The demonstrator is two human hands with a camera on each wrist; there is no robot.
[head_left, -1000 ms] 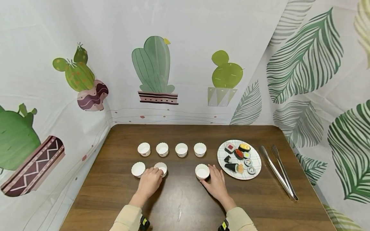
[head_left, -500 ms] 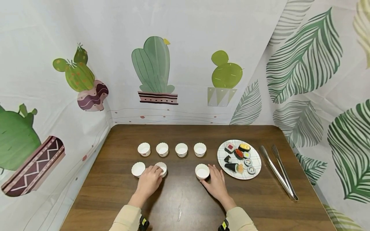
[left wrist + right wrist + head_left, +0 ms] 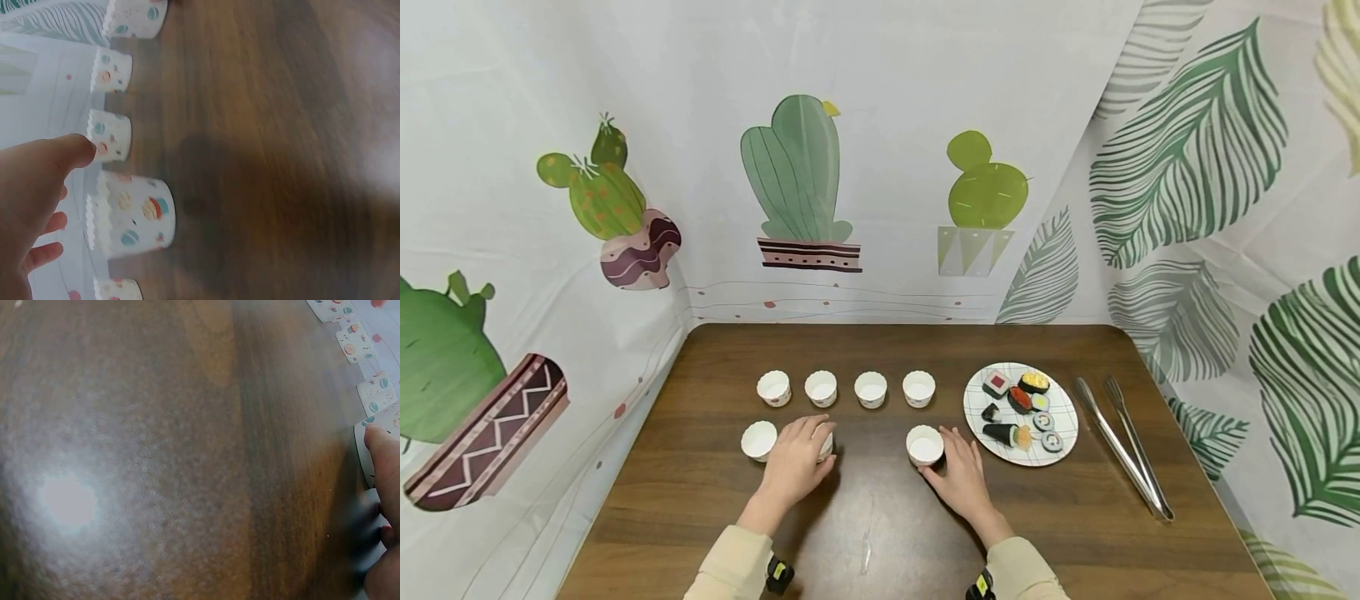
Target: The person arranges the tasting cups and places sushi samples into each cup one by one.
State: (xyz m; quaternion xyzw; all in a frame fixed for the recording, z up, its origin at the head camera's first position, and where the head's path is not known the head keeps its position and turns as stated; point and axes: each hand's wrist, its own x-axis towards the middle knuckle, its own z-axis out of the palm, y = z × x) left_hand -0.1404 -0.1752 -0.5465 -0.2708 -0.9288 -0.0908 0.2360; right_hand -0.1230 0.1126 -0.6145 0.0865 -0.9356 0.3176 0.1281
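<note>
White cup [image 3: 925, 447] on worktop [image 3: 880, 525]: head view has it at R hand's [image 3: 964, 477] 11 o'clock, pinched btwn thumb & fingers, prob. to steady it. L hand [image 3: 795, 457] is spread over second cup [image 3: 827, 447], part-hiding it; contact unclear. Checked plate [image 3: 1067, 417] at R hand's 1 o'clock, prob. for easy reach. L wrist view: thumb & fingers apart, no grip seen. R wrist view: thumb on cup wall, fingers part-cropped.

Plate [image 3: 1064, 417]: white, checked, bearing sushi [image 3: 1019, 401] pieces
Tongs [image 3: 1116, 447]: metal, lying spread just right of the plate
Table [image 3: 655, 517]: brown, wood-grained
Cloth [image 3: 895, 125]: white, hung behind the table, printed with cacti and leaves
</note>
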